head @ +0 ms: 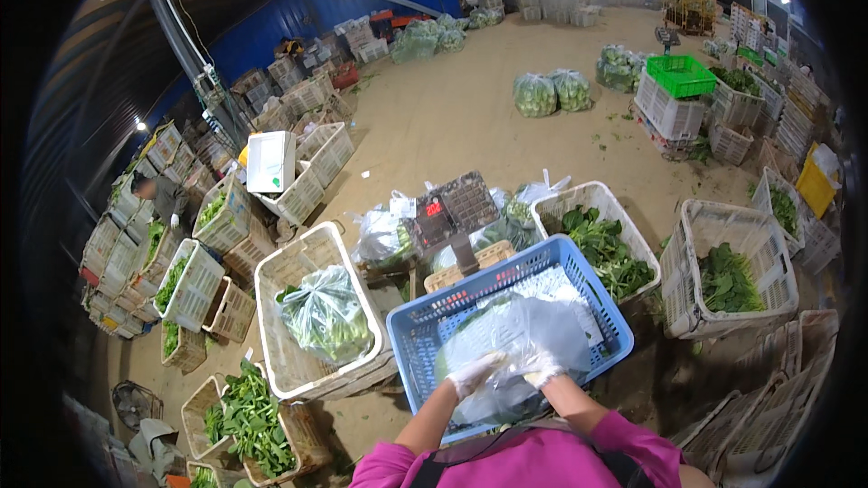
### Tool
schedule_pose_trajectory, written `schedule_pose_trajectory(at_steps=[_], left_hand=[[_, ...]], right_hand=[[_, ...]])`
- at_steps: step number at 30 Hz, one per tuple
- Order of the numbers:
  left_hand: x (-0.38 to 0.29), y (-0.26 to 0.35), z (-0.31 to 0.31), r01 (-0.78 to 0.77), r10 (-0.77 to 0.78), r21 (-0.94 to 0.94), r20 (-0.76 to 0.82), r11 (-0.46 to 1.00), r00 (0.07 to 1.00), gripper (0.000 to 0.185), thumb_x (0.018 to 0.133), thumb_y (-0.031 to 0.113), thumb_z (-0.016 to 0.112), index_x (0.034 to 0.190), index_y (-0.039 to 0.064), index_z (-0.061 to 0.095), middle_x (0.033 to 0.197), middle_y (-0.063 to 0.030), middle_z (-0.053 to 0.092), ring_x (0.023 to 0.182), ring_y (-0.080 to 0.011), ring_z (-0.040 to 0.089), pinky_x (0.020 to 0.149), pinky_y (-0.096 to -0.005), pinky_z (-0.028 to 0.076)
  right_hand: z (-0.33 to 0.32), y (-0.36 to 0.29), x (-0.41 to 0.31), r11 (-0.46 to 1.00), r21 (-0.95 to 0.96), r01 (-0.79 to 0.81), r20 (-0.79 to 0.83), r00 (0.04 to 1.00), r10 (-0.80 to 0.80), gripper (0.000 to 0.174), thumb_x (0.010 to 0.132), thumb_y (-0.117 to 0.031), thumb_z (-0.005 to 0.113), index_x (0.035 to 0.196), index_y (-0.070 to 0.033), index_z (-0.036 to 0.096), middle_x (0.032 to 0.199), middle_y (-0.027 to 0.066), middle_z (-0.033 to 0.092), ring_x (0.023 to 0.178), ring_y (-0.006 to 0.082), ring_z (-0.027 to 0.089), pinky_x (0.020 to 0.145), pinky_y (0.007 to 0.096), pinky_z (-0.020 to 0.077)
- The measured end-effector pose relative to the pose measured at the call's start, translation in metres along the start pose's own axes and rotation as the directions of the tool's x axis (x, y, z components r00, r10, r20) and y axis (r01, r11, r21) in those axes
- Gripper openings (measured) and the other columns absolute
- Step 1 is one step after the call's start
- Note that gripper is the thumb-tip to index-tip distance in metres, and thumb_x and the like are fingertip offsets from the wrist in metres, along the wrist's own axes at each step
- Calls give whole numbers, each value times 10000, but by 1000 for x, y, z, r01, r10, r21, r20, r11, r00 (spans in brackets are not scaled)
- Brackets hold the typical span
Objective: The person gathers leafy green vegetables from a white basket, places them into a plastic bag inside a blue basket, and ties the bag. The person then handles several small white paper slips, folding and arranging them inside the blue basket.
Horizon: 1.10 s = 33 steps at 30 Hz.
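A blue plastic crate with slotted walls sits directly before me. Inside it lies a large clear plastic bag with something green dimly visible through it. My left hand, in a white glove, grips the bag's near side. Close beside it, my gloved right hand pinches the gathered plastic. Some fingers are hidden in the folds. White printed sheeting lies in the crate behind the bag. Past the crate's far rim stands a dirty digital scale with a lit red display.
On the left, a white crate holds a bagged bunch of greens. Crates of loose leafy greens stand to the right, others at lower left. A person bends over crates at far left. Filled bags rest on the floor ahead.
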State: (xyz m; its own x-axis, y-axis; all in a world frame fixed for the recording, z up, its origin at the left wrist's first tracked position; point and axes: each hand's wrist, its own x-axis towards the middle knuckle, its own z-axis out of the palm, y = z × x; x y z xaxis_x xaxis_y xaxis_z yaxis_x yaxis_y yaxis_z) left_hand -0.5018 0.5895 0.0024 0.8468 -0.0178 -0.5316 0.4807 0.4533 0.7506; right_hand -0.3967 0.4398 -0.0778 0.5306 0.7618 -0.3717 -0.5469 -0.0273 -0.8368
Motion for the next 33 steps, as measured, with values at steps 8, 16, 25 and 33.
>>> schedule_pose_trajectory(at_steps=[8,16,25,33], left_hand=[[-43,95,35,-456,768,732,-143,506,624,421,668,-17,632,1074,24,527,953,-118,596,850,-230,574,723,-357,490],[-19,174,45,-685,855,538,-446,492,264,129,875,41,596,937,91,495,749,3,524,602,-74,481,495,-254,430],[129,45,-54,-197,676,647,-697,737,239,104,825,56,638,809,56,536,673,-32,549,607,-142,482,604,-285,430],[195,1,-189,585,494,554,-823,593,279,316,703,200,747,926,37,593,915,-170,666,891,-317,643,794,-376,490]], right_hand=[[45,-166,-122,962,213,169,-59,985,-160,168,938,-113,490,826,-24,578,793,66,614,714,144,576,692,277,479],[114,-255,-150,881,-367,299,427,896,-126,204,875,-190,633,759,-34,572,687,56,637,587,89,583,549,235,446],[30,-155,-130,613,-604,509,184,838,-514,285,713,-208,704,649,-34,487,592,122,490,552,288,503,521,387,380],[-68,-96,-168,772,-422,476,166,877,-450,244,705,-180,684,627,-59,487,581,110,461,577,319,511,555,413,401]])
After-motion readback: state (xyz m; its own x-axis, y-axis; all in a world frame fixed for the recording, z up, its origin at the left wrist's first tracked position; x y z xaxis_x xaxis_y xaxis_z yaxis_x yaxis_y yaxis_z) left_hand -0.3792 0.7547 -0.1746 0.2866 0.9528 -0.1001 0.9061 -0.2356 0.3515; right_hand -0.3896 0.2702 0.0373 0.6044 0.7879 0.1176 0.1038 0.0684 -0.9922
